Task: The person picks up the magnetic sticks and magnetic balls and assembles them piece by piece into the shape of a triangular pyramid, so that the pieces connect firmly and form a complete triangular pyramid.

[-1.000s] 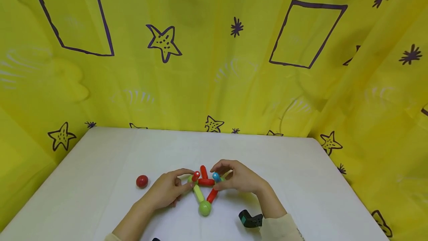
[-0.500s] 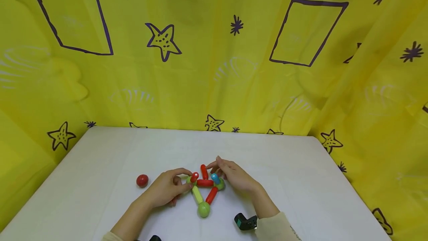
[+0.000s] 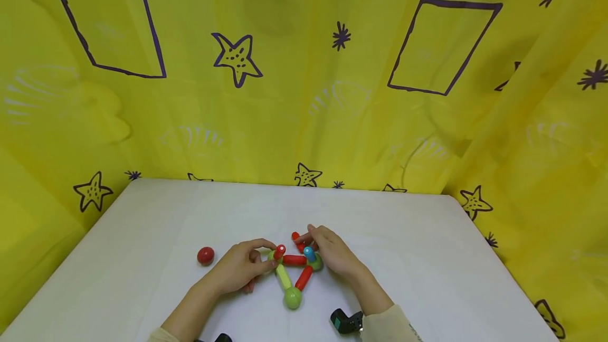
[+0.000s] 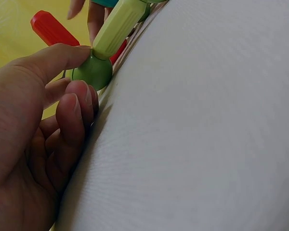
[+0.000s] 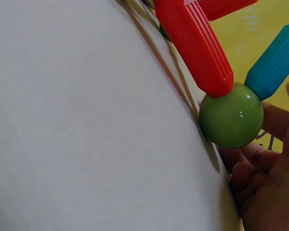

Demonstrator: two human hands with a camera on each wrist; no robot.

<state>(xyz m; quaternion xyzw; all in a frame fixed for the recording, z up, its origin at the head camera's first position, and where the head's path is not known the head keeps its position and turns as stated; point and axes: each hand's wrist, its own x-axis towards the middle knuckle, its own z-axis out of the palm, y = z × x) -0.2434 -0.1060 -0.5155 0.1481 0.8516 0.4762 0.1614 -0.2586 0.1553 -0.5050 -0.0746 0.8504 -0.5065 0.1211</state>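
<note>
A triangle of magnetic rods and green balls lies on the white table, with a yellow-green rod (image 3: 283, 276), a red rod (image 3: 295, 260) and another red rod (image 3: 304, 278) as sides. My left hand (image 3: 240, 266) pinches the left green ball (image 4: 94, 72), on which a short red rod (image 3: 279, 252) stands. At the right green ball (image 5: 231, 115), a blue rod (image 3: 309, 254) points up. Behind it, a finger of my right hand (image 3: 334, 252) reaches across a loose red rod (image 3: 295, 236), partly covering it; the thumb is raised. The front green ball (image 3: 293, 297) is untouched.
A red ball (image 3: 206, 256) lies on the white table (image 3: 389, 236) left of my left hand. A black device (image 3: 344, 322) is beside the right sleeve, and another dark piece (image 3: 223, 338) shows at the bottom edge. A yellow patterned curtain (image 3: 285, 120) surrounds the table.
My right hand has left the blue rod's corner and reached back to the loose red rod, which has shifted right and turned slightly. The left hand stays on its ball.
</note>
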